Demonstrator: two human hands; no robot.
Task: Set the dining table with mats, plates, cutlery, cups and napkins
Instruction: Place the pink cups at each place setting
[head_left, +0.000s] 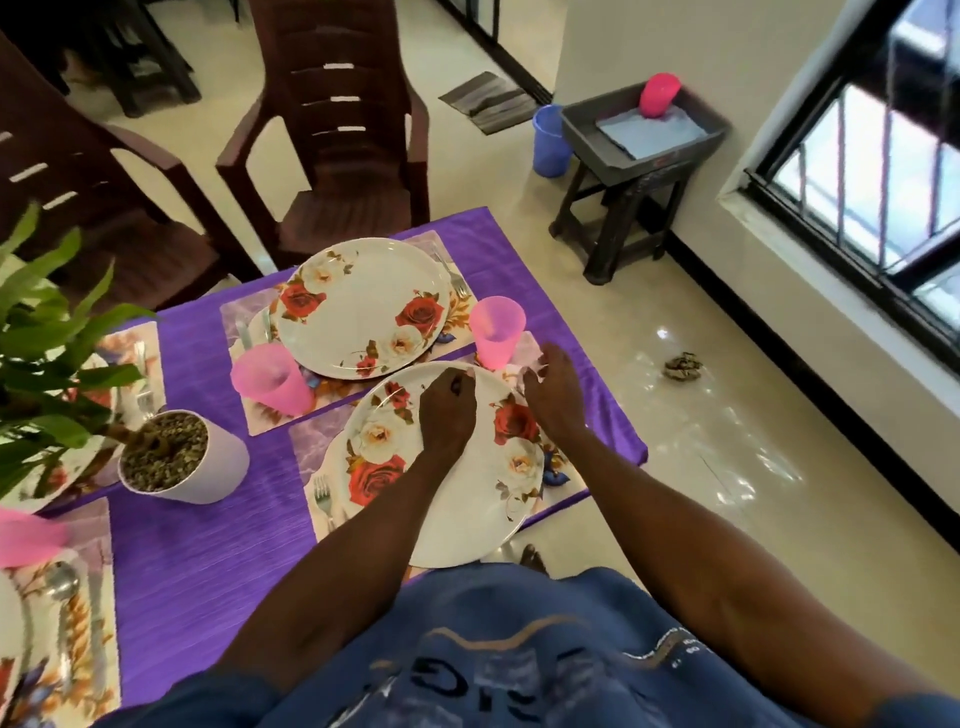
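Purple-clothed tabletop (208, 571), right corner: my hands, left (447, 410) and right (553, 395), pinch a limp white paper napkin (530, 364); I'd grip its edges lightly, since it probably tears easily.

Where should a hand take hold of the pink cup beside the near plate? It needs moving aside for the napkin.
Take the pink cup round its side wall near the open rim, coming from the right, the table's edge side. It stands upright, and the far plate crowds its left.

head-worn view (wide-angle), looking steeply down, table (218, 561) close
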